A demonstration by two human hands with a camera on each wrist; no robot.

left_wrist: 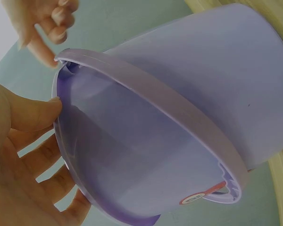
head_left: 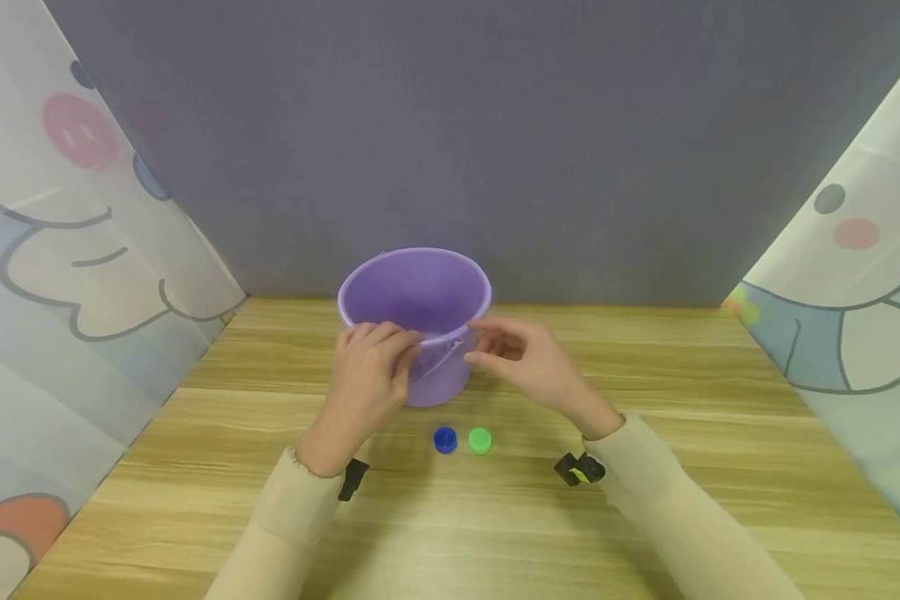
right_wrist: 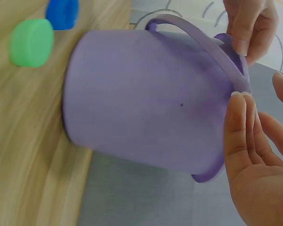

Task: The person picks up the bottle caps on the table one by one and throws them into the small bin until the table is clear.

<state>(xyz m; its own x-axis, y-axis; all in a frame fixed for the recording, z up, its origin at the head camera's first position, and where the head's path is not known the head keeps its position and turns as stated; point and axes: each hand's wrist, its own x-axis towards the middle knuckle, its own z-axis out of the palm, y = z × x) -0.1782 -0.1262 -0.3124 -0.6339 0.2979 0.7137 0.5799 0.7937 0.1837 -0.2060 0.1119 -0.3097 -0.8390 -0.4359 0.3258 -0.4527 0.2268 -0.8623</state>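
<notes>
A purple plastic bucket (head_left: 437, 379) stands upright on the table, its mouth open and its thin handle hanging at the front. My left hand (head_left: 371, 362) grips the front-left rim, thumb against one side and fingers curled over the other in the left wrist view. On the right, my right hand (head_left: 521, 358) touches the rim near the handle's joint with straight fingertips (right_wrist: 237, 101), its thumb held apart. Nearer me lie a blue bottle cap (head_left: 446, 440), hollow side up, and a green bottle cap (head_left: 480, 441). The bucket's inner floor is hidden.
The wood-grain table (head_left: 645, 533) reaches back to a grey panel (head_left: 450, 125) close behind the bucket. Printed curtains with cartoon figures (head_left: 75, 250) hang on both sides. A small black device sits under each sleeve cuff (head_left: 300, 492).
</notes>
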